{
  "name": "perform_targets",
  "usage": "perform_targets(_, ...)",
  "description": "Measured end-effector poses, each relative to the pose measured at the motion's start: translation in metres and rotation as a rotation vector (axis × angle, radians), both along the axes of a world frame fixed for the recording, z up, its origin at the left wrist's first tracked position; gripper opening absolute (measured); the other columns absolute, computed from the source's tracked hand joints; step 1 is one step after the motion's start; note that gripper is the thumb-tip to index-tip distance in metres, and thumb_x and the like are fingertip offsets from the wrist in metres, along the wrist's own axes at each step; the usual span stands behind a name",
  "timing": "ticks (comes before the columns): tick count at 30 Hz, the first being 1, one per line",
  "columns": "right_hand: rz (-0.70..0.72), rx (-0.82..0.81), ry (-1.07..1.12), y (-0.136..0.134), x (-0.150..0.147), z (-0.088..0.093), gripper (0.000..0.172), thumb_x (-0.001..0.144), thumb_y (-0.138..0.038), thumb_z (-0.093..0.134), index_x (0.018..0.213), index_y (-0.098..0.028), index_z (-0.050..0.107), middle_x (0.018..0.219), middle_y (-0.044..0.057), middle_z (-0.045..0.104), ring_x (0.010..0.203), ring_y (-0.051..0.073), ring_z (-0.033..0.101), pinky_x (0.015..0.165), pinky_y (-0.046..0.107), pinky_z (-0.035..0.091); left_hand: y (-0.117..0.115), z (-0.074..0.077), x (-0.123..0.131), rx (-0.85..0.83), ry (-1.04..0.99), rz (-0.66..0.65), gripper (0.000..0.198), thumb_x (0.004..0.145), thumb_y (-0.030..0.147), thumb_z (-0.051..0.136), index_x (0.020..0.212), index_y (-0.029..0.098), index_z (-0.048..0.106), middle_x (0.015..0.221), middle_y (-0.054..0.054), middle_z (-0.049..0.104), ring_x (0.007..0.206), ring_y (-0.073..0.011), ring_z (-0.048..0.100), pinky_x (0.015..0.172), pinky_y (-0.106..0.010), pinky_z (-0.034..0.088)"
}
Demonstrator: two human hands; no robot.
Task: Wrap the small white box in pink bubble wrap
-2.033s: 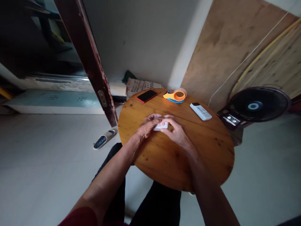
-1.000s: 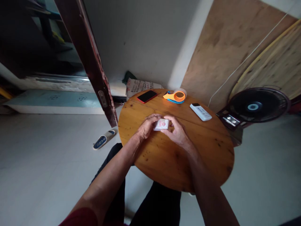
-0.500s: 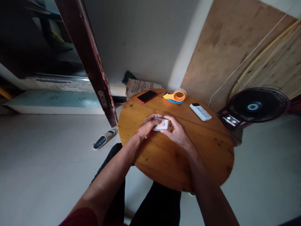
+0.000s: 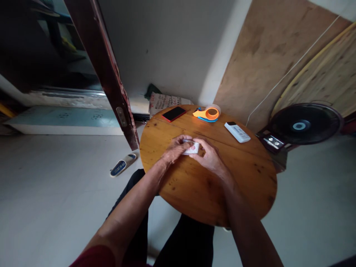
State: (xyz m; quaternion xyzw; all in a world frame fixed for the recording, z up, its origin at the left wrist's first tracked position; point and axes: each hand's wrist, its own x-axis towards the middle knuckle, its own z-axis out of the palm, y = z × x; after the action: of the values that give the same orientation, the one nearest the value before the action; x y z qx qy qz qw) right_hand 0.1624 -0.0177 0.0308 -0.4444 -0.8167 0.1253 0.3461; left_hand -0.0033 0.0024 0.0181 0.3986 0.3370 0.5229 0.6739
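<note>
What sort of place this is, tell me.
Probably a room in a home, though a small shop can't be ruled out: a round wooden table, a slipper on the floor and a fan.

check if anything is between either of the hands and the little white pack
Nothing visible is: the left hand and right hand both touch the white pack directly. The phone, orange tape dispenser and white device lie farther back on the table, apart from the hands.

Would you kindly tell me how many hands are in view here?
2: the left hand is at the left end of the small white packet, its thumb over the top; the right hand holds the right end. Some fingers are partly hidden.
</note>
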Motion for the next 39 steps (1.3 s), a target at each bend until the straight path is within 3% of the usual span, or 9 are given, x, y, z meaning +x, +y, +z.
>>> perform_targets(15, -0.012, -0.021, 0.055, 0.0027, -0.0001, -0.0051, 0.044, 0.075, -0.03, 0.068, 0.118, -0.027, 0.058, 0.119, 0.004, 0.065, 0.104, 0.022, 0.063, 0.087, 0.037, 0.053, 0.0007, -0.0014, -0.0011, 0.016, -0.007, -0.012, 0.034, 0.06, 0.019, 0.073, 0.092, 0.014, 0.062, 0.077, 0.0, 0.066, 0.064, -0.0106, 0.06, 0.064, -0.024, 0.046)
perform_targets(25, -0.006, -0.019, 0.101, 0.003, 0.0016, -0.002, 0.045, 0.074, -0.028, 0.068, 0.118, -0.027, 0.058, 0.121, 0.005, 0.064, 0.106, 0.023, 0.063, 0.086, 0.037, 0.053, 0.0017, 0.0014, -0.0013, -0.031, -0.077, 0.007, 0.046, 0.056, 0.017, 0.07, 0.1, 0.015, 0.06, 0.081, 0.0, 0.068, 0.066, -0.0127, 0.062, 0.064, -0.025, 0.047)
perform_targets(39, -0.053, -0.112, 0.055, 0.0033, 0.0029, -0.003, 0.047, 0.076, -0.032, 0.067, 0.121, -0.026, 0.058, 0.113, 0.005, 0.068, 0.096, 0.023, 0.066, 0.081, 0.037, 0.054, 0.0036, -0.0002, -0.0015, -0.106, -0.021, 0.061, 0.034, 0.06, 0.025, 0.073, 0.091, 0.015, 0.064, 0.071, -0.001, 0.068, 0.06, -0.0132, 0.061, 0.057, -0.024, 0.045)
